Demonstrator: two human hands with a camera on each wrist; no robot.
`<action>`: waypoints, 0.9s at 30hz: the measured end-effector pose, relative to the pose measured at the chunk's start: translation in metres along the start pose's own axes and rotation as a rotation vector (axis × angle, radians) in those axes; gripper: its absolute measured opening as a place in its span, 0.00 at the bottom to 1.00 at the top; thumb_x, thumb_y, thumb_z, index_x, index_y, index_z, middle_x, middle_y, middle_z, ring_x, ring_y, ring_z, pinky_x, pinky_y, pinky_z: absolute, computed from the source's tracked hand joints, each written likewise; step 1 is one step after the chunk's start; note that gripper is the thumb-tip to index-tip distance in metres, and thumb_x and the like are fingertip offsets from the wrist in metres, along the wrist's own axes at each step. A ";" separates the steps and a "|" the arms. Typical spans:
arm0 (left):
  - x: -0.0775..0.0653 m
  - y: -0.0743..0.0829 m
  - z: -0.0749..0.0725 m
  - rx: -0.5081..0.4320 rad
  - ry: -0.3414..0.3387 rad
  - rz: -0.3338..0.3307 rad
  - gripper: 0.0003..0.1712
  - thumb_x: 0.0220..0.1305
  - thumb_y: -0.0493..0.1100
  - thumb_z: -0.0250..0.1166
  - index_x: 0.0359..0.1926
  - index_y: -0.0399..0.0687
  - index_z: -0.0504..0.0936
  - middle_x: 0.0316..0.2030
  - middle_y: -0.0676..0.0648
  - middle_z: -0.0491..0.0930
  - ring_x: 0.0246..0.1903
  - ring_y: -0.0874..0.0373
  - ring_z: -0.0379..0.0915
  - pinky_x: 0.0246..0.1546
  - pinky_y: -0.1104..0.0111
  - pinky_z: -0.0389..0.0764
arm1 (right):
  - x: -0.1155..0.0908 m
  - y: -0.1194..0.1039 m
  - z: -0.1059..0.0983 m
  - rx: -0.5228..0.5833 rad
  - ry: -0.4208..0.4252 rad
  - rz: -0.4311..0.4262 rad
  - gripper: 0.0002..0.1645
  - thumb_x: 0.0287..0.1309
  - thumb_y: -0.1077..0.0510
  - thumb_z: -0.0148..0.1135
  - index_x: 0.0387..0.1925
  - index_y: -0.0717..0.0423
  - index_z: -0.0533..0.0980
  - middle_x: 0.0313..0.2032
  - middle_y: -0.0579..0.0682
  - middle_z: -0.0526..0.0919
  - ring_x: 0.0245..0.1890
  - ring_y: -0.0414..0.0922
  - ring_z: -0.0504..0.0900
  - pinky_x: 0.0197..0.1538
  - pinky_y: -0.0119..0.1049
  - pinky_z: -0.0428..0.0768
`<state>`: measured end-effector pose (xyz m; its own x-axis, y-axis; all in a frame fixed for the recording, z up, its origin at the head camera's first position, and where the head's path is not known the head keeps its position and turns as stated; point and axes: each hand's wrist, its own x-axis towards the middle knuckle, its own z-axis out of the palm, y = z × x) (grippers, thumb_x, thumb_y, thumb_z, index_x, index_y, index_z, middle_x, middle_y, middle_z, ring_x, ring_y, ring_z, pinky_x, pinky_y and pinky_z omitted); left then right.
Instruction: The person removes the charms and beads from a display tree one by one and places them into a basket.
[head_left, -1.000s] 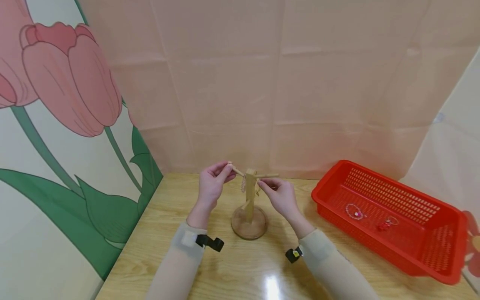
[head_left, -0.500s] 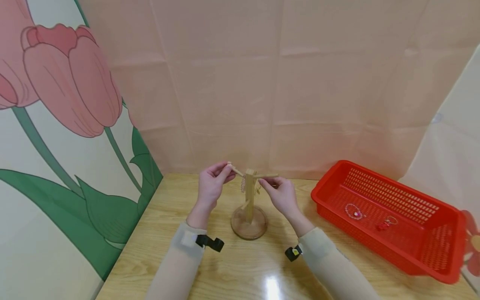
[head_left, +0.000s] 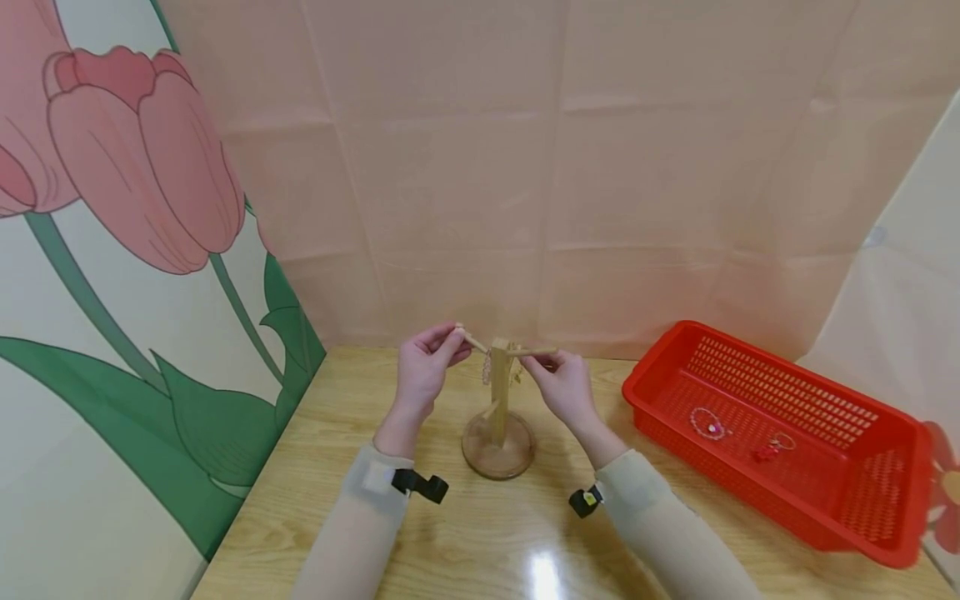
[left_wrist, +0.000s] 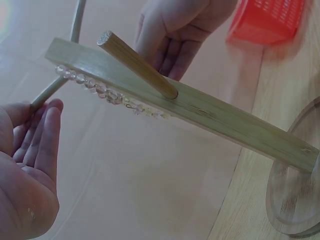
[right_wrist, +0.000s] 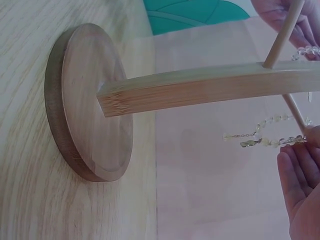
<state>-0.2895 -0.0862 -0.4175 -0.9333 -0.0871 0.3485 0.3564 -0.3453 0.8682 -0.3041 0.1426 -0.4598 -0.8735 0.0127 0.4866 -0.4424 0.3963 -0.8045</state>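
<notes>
A wooden stand (head_left: 498,404) with a round base and several pegs stands upright on the table. My left hand (head_left: 422,371) pinches the outer end of its upper left peg (left_wrist: 50,92). A bracelet of clear pinkish beads (left_wrist: 101,91) hangs on that peg, close to the post. On the other side, my right hand (head_left: 564,390) pinches a pale yellow beaded bracelet (right_wrist: 284,142) at the upper right peg (right_wrist: 295,112). A small chain and charm dangle from this bracelet, which loops round the peg. A lower peg (left_wrist: 137,65) points toward me and is bare.
To the right, a red plastic basket (head_left: 697,454) holds a beaded bracelet (head_left: 714,428) and another with a red charm (head_left: 767,452). Behind the table (head_left: 465,533) hangs a pinkish sheet (head_left: 465,167); a tulip-patterned panel (head_left: 142,167) rises at the left.
My right fingertips have risen slightly to the right peg, with the yellow bracelet in them. The left hand, stand and basket stay as they were.
</notes>
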 end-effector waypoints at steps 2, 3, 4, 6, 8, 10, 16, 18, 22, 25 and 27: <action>0.000 0.000 0.000 0.000 0.000 0.001 0.09 0.72 0.26 0.67 0.50 0.22 0.85 0.38 0.41 0.91 0.36 0.56 0.91 0.42 0.64 0.94 | 0.001 0.000 0.000 0.018 0.007 -0.005 0.07 0.67 0.61 0.76 0.44 0.59 0.91 0.40 0.54 0.93 0.39 0.47 0.91 0.34 0.21 0.84; 0.000 0.000 0.000 0.000 0.000 0.002 0.09 0.72 0.26 0.67 0.50 0.22 0.85 0.38 0.42 0.91 0.36 0.56 0.91 0.42 0.64 0.94 | 0.002 0.000 0.000 0.028 0.009 -0.007 0.07 0.67 0.62 0.76 0.45 0.59 0.91 0.41 0.55 0.93 0.39 0.48 0.92 0.35 0.20 0.84; 0.000 0.000 0.000 0.001 0.000 0.003 0.09 0.72 0.26 0.67 0.50 0.22 0.85 0.37 0.42 0.91 0.35 0.57 0.91 0.42 0.64 0.94 | 0.002 0.000 0.001 0.031 0.011 -0.010 0.07 0.67 0.62 0.76 0.45 0.60 0.91 0.41 0.55 0.93 0.39 0.49 0.92 0.35 0.20 0.84; 0.000 0.000 0.000 0.004 -0.001 0.006 0.10 0.72 0.26 0.67 0.50 0.21 0.85 0.37 0.43 0.91 0.35 0.57 0.91 0.41 0.64 0.94 | 0.004 0.000 0.001 0.042 0.015 -0.012 0.07 0.67 0.62 0.76 0.45 0.60 0.91 0.42 0.56 0.93 0.40 0.50 0.92 0.36 0.19 0.85; 0.000 0.001 0.000 0.007 -0.002 0.009 0.10 0.73 0.26 0.67 0.51 0.20 0.84 0.37 0.44 0.91 0.35 0.57 0.91 0.41 0.65 0.94 | 0.004 0.000 0.001 0.054 0.020 -0.013 0.08 0.66 0.62 0.76 0.45 0.61 0.91 0.41 0.57 0.92 0.40 0.51 0.92 0.37 0.19 0.86; 0.000 0.000 0.000 0.006 -0.003 0.011 0.10 0.73 0.26 0.66 0.51 0.20 0.84 0.36 0.45 0.91 0.35 0.57 0.91 0.41 0.65 0.94 | 0.005 0.001 0.001 0.058 0.024 -0.011 0.08 0.66 0.63 0.76 0.45 0.61 0.91 0.41 0.58 0.92 0.40 0.52 0.92 0.37 0.19 0.86; 0.000 0.001 0.000 -0.002 -0.003 0.011 0.09 0.73 0.25 0.66 0.50 0.22 0.85 0.37 0.43 0.91 0.35 0.57 0.90 0.41 0.65 0.94 | 0.006 0.000 0.002 0.064 0.020 -0.003 0.08 0.66 0.63 0.76 0.45 0.62 0.90 0.43 0.59 0.92 0.41 0.53 0.92 0.38 0.19 0.86; -0.001 0.001 0.000 -0.005 -0.002 0.009 0.08 0.73 0.25 0.66 0.49 0.22 0.85 0.37 0.43 0.91 0.35 0.57 0.90 0.42 0.65 0.94 | 0.007 0.000 0.003 0.068 0.021 -0.001 0.08 0.66 0.63 0.76 0.45 0.62 0.90 0.43 0.59 0.92 0.41 0.53 0.92 0.38 0.19 0.86; -0.001 0.001 0.001 -0.008 -0.001 0.007 0.08 0.73 0.25 0.66 0.49 0.22 0.85 0.37 0.43 0.91 0.35 0.57 0.90 0.42 0.65 0.94 | 0.008 0.001 0.003 0.059 0.024 -0.001 0.08 0.66 0.63 0.76 0.44 0.62 0.90 0.43 0.58 0.92 0.41 0.52 0.92 0.38 0.20 0.87; -0.001 0.002 0.001 -0.008 -0.002 0.008 0.09 0.73 0.25 0.66 0.50 0.22 0.85 0.37 0.42 0.91 0.35 0.57 0.90 0.42 0.65 0.94 | 0.009 0.001 0.003 0.053 0.026 -0.005 0.08 0.66 0.63 0.76 0.44 0.62 0.91 0.42 0.58 0.92 0.40 0.50 0.92 0.37 0.21 0.87; -0.001 0.002 0.001 -0.006 -0.001 0.008 0.09 0.73 0.25 0.66 0.50 0.22 0.85 0.38 0.40 0.91 0.35 0.57 0.90 0.42 0.64 0.94 | 0.010 0.002 0.003 0.059 0.026 -0.006 0.08 0.66 0.63 0.75 0.45 0.62 0.90 0.41 0.58 0.92 0.38 0.49 0.91 0.36 0.21 0.87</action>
<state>-0.2876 -0.0859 -0.4157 -0.9304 -0.0884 0.3556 0.3633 -0.3502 0.8634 -0.3140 0.1406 -0.4574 -0.8657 0.0343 0.4994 -0.4594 0.3417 -0.8199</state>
